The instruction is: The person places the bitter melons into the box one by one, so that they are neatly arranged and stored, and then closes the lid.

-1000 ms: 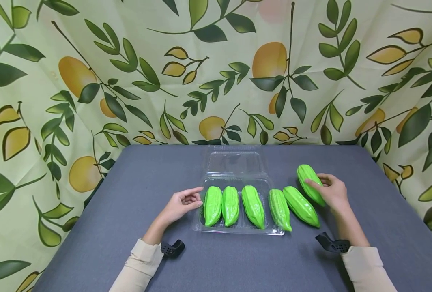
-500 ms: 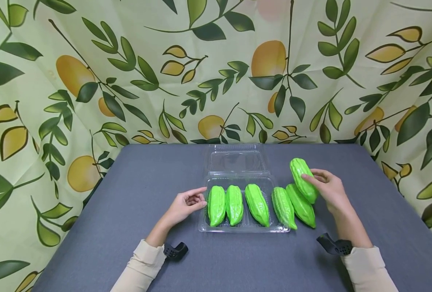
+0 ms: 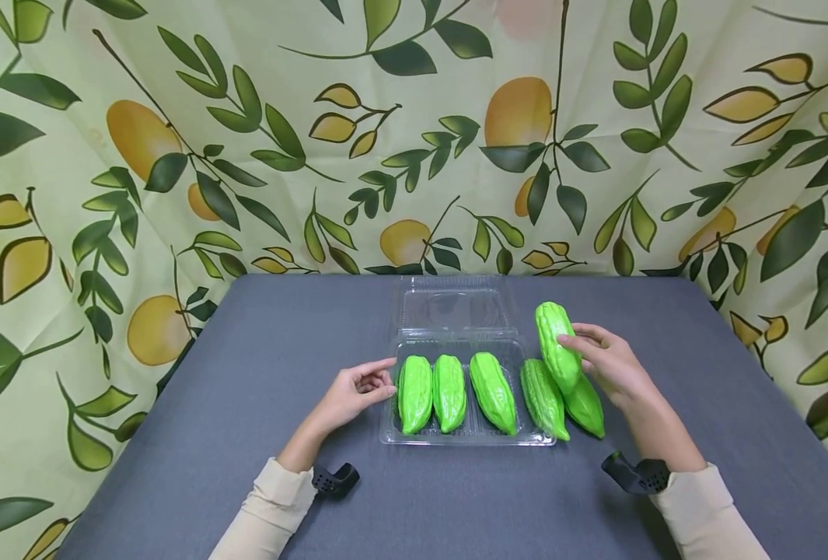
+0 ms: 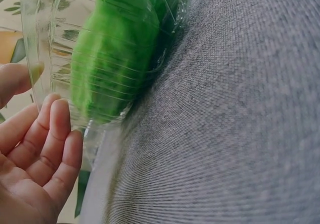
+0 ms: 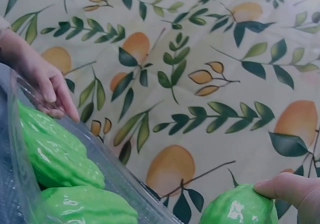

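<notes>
My right hand (image 3: 613, 365) grips a bright green bitter melon (image 3: 555, 334), its thumb on the near face and the fingers behind. This melon is raised and partly covers another bitter melon (image 3: 587, 411) lying right of the clear plastic container (image 3: 459, 439). One more melon (image 3: 543, 397) leans over the container's right rim. Three bitter melons lie side by side within, the leftmost (image 3: 415, 395) closest to my left hand (image 3: 349, 397). That hand's index finger and thumb reach the container's left edge; in the left wrist view its fingertips (image 4: 60, 106) lie against the ribbed wall.
The hinged clear lid (image 3: 454, 305) lies folded back behind the container. A dark grey cloth covers the table (image 3: 302, 327). A curtain (image 3: 414, 155) printed with leaves and fruit stands along the back and sides. Each wrist carries a black band (image 3: 337, 481).
The right hand has carried its melon leftward, from beside the other loose melon to above it. Earlier the left hand and the container shifted slightly right; since then they have stayed put.
</notes>
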A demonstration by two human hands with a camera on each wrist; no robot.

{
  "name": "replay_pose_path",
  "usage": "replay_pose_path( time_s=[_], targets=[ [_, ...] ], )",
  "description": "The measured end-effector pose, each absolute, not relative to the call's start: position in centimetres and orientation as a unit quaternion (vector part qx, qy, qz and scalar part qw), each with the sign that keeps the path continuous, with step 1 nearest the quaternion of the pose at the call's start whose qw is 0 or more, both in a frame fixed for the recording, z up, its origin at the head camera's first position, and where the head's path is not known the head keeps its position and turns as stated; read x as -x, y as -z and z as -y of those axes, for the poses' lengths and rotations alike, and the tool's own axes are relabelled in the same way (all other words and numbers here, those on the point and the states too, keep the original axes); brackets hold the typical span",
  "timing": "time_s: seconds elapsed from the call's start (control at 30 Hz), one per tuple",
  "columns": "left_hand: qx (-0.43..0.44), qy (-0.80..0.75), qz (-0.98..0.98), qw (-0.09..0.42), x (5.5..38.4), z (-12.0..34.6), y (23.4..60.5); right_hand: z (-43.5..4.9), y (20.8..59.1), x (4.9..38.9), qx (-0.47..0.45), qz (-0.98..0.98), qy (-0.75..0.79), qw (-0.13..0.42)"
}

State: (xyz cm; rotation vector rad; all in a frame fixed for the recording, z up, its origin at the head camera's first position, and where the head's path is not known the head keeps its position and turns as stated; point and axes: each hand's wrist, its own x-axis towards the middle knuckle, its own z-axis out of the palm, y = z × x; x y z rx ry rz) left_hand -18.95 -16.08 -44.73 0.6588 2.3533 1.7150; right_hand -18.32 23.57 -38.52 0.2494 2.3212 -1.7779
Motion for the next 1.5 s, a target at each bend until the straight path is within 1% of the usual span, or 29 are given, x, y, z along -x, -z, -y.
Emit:
replay_pose_path(
  time_s=[0.57,1.5],
  targets=[
    [-0.216,-0.573,-0.786,0.079,19.0,16.2,44.6,-21.2,38.5,18.0,-0.053,-0.763,0.626,0.149],
    [-0.219,-0.58,-0.781,0.079,18.8,16.0,44.4,-19.4,39.0,19.0,-0.03,-0.78,0.609,0.142]
  ],
)
